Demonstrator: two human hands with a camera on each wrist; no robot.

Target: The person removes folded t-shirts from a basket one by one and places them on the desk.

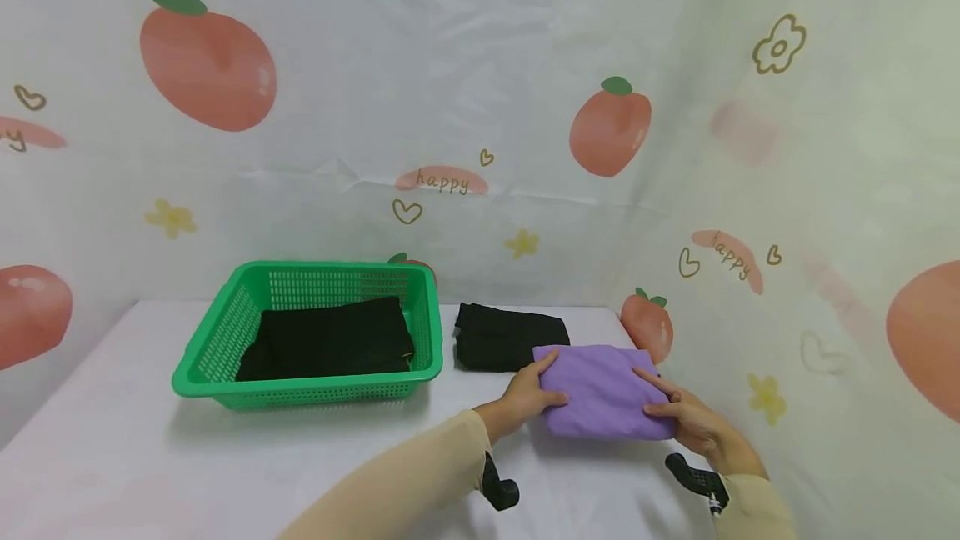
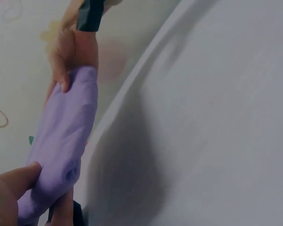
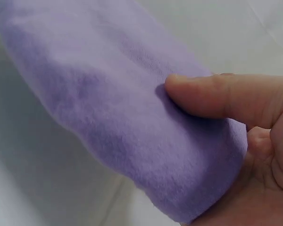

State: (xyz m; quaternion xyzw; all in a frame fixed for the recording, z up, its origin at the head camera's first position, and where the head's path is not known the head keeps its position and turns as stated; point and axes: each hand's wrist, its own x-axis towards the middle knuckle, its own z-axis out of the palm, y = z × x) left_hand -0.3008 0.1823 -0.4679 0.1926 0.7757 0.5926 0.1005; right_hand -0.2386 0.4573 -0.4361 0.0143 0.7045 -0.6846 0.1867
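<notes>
Both hands hold a folded purple cloth (image 1: 603,394), raised off the white table as its shadow in the left wrist view suggests. My left hand (image 1: 527,397) grips its left end, thumb on the near face and fingers partly hidden behind. At the opposite end, my right hand (image 1: 693,422) pinches the fabric; in the right wrist view the thumb (image 3: 203,96) presses on top and the other fingers go underneath. Just behind the purple cloth lies a folded black cloth (image 1: 506,336), its front right corner covered from sight.
Left of the black cloth stands a green plastic basket (image 1: 307,390) with perforated walls. Folded black fabric (image 1: 326,340) lies inside it. A patterned white curtain (image 1: 487,65) hangs behind the white table (image 1: 315,457) and along its right side.
</notes>
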